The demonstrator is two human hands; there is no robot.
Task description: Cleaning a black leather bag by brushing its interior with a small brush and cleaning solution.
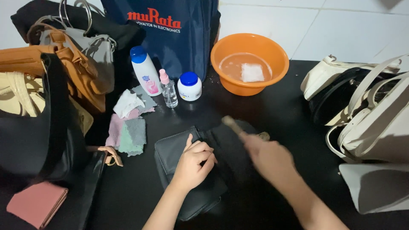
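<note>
A small black bag (179, 149) lies on the black table (281, 110) in front of me. My left hand (194, 164) presses down on its top and holds it still. My right hand (266, 155), blurred by motion, grips a small brush (232, 124) whose head sits over the bag's upper right part. An orange basin (249, 64) with water and a white cloth in it stands behind the bag.
A white bottle with a blue cap (145, 70), a small spray bottle (168, 89) and a white jar (189, 86) stand at the back. Folded cloths (130, 125) lie left. Handbags crowd the left (64, 64) and right (370, 115); a pink wallet (37, 203) lies bottom left.
</note>
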